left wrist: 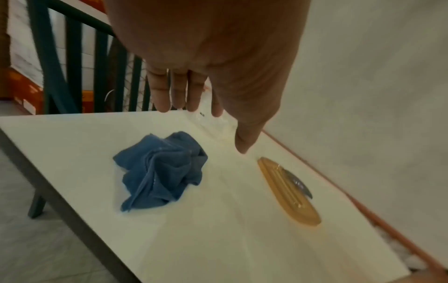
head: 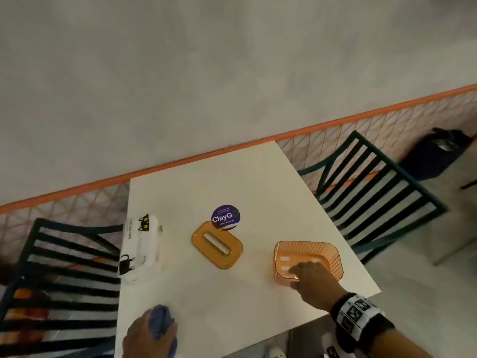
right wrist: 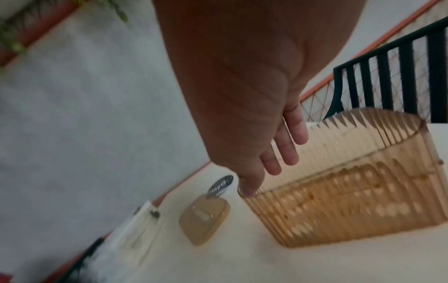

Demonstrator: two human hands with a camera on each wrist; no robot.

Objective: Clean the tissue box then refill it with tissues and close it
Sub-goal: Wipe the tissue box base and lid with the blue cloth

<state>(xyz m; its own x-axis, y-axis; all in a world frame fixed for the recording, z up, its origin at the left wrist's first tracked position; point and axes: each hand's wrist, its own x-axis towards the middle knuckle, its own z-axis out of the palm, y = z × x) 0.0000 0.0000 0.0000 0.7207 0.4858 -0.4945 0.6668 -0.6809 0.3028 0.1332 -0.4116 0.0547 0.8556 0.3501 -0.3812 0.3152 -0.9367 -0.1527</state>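
The amber ribbed tissue box (head: 333,257) (right wrist: 339,201) stands open and empty at the table's right side. My right hand (head: 296,276) (right wrist: 274,164) reaches over its near rim with the fingers nearly straight above the opening, and the thumb touches the rim's corner. The amber slotted lid (head: 216,245) (left wrist: 288,191) (right wrist: 204,220) lies flat mid-table. A white tissue pack (head: 140,249) (right wrist: 126,235) with cat prints lies at the left edge. The crumpled blue cloth (head: 160,320) (left wrist: 162,168) lies near the front edge; my left hand (head: 144,334) (left wrist: 206,124) hovers over it, fingers straight.
A round purple ClayGo sticker (head: 225,217) sits behind the lid. Dark slatted chairs stand left (head: 64,280) and right (head: 374,197) of the white table (head: 206,293). A grey wall with an orange strip runs behind. A dark bag (head: 436,153) lies on the floor at far right.
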